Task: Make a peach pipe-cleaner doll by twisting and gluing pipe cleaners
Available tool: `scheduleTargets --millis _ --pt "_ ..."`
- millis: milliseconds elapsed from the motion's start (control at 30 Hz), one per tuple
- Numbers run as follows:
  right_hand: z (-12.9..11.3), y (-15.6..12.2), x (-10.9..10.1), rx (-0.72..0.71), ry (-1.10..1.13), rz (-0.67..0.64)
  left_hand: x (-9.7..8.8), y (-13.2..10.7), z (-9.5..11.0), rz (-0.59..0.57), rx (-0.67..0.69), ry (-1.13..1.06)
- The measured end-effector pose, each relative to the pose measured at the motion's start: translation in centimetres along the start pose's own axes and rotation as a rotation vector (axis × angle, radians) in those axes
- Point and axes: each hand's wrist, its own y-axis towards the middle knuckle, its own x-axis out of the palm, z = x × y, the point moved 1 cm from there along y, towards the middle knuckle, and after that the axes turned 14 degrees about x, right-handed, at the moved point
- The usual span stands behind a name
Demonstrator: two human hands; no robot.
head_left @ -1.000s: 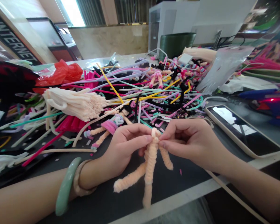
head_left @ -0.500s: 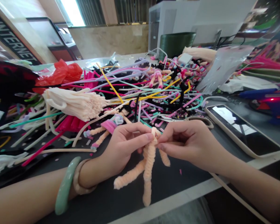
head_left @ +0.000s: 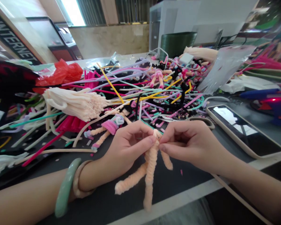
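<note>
Between my hands hangs a peach pipe-cleaner doll body [head_left: 151, 168], its coiled limbs pointing down over the dark table edge. My left hand [head_left: 131, 142] pinches its upper end between thumb and fingers. From the other side, my right hand [head_left: 187, 142] pinches the same end with thumb and forefinger, so much of the top is hidden. Just left of my left hand lies a pipe-cleaner doll [head_left: 111, 125] with black hair, a pink and lilac outfit and peach limbs.
Loose coloured pipe cleaners [head_left: 140, 84] are heaped behind my hands. A cream bundle of pipe cleaners [head_left: 72, 101] lies left, near a red plastic bag [head_left: 61, 73]. To the right are a phone [head_left: 245, 131] and a blue glue gun [head_left: 277, 106] with a lit red light.
The doll body has shifted slightly down and to the right. Both hands keep their pinch at its top, the left fingers having moved a little rightward.
</note>
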Motion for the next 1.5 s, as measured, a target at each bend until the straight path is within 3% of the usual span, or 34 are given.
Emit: scheduleTargets --millis 633,1500 --pt "-0.06 0.01 0.00 0.019 -0.026 0.017 0.27 0.00 0.30 -0.013 -0.025 0.175" --pt "-0.42 0.08 -0.01 0.029 -0.023 0.021 0.19 -0.23 0.15 -0.086 -0.034 0.095"
